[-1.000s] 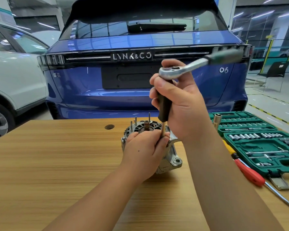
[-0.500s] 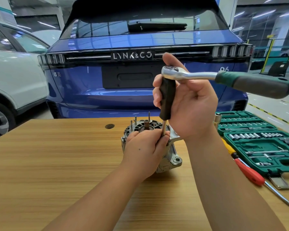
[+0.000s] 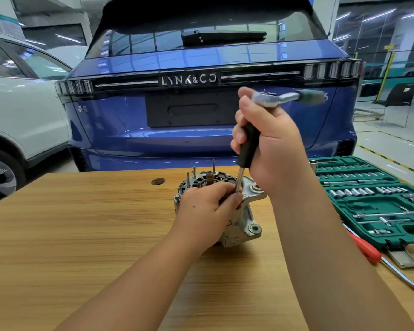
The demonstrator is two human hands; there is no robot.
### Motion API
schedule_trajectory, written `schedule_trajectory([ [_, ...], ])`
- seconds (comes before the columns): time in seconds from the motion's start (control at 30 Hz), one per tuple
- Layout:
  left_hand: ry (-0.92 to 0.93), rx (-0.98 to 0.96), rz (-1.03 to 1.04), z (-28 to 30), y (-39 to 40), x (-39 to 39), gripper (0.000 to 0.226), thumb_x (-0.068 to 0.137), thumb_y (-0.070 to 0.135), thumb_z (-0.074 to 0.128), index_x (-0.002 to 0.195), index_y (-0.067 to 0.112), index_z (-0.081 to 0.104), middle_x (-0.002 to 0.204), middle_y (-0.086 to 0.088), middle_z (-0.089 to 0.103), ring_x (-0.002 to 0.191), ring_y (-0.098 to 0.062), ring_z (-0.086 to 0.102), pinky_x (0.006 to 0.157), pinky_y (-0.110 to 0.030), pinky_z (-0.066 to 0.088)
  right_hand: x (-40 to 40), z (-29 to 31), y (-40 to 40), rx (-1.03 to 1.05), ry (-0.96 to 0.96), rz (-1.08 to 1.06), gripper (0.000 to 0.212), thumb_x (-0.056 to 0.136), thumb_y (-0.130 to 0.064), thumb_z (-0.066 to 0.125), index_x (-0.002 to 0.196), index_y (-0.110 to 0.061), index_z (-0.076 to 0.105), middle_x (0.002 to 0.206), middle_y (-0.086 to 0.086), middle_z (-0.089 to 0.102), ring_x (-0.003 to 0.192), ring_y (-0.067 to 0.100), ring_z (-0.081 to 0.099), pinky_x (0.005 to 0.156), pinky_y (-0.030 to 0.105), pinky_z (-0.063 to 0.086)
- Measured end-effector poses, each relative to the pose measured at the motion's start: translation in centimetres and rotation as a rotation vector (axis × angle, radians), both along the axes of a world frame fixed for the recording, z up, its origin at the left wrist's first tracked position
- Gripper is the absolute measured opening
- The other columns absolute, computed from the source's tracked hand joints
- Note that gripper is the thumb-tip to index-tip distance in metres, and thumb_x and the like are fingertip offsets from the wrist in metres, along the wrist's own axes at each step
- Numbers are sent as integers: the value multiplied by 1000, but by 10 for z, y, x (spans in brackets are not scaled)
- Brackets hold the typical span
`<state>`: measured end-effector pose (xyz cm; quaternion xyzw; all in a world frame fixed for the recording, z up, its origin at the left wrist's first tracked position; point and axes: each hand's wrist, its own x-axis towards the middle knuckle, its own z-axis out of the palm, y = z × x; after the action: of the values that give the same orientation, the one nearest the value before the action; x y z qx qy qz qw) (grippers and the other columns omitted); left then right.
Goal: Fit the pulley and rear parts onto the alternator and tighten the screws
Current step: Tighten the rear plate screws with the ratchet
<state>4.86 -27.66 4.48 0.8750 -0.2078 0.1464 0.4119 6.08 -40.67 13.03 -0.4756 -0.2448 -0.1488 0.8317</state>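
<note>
The silver alternator (image 3: 245,225) stands on the wooden table (image 3: 81,235) with its open rear end up, studs and shaft sticking out. My left hand (image 3: 206,211) grips its top and pinches the thin steel shaft of a driver extension. My right hand (image 3: 270,149) curls round the black grip (image 3: 249,144) of that extension, held upright over the alternator. A ratchet wrench (image 3: 282,97) sits on top of the extension, its green handle pointing right and blurred. The driver's tip is hidden behind my left fingers.
An open green socket set case (image 3: 373,201) lies at the right of the table. A red-handled screwdriver (image 3: 368,252) rests in front of it. A blue car (image 3: 201,68) stands just beyond the table's far edge, a white car (image 3: 17,115) at left. A cable hole (image 3: 157,181) sits behind the alternator.
The ratchet handle has swung: up-right a second ago, far right and toward me half a second ago, now back pointing right and away. My hands and the alternator stay in place.
</note>
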Motion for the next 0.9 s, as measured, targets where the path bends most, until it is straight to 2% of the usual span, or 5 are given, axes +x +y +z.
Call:
schedule_trajectory([
  [0.17, 65, -88, -26, 0, 4, 0, 13, 97, 34, 61, 105, 43, 66, 96, 25, 71, 93, 9, 63, 86, -26, 53, 1, -5, 9, -115, -255, -61, 38, 97, -2, 57, 126, -26, 55, 80, 4, 55, 60, 16, 50, 58, 27, 46],
  [0.33, 60, -63, -31, 0, 5, 1, 13, 98, 33, 58, 107, 35, 68, 95, 21, 71, 93, 4, 63, 87, -34, 56, 0, -7, 17, -220, -311, -113, 38, 96, -14, 59, 128, -34, 55, 84, 0, 59, 64, 17, 49, 60, 29, 47],
  [0.43, 21, -62, -19, -1, 3, -1, 14, 99, 35, 57, 106, 33, 69, 92, 18, 71, 94, -6, 64, 89, -43, 53, 0, 0, 12, -159, -178, 21, 39, 91, -19, 52, 129, -8, 54, 74, 5, 56, 55, 17, 49, 53, 29, 43],
  [0.67, -17, -63, 17, -5, 1, 0, 18, 99, 42, 54, 106, 33, 68, 94, 16, 71, 100, -19, 63, 94, -48, 47, 2, 3, 7, -51, -87, 197, 45, 85, -39, 59, 126, -21, 52, 83, 7, 57, 62, 21, 48, 58, 33, 36],
  [0.9, -68, -20, -3, -5, 0, 0, 18, 100, 41, 53, 108, 32, 68, 84, 18, 67, 88, -17, 62, 90, -53, 48, -1, 1, 8, -69, -24, -189, 20, 90, -31, 69, 72, -24, 63, 61, -4, 48, 49, 13, 39, 50, 28, 34],
])
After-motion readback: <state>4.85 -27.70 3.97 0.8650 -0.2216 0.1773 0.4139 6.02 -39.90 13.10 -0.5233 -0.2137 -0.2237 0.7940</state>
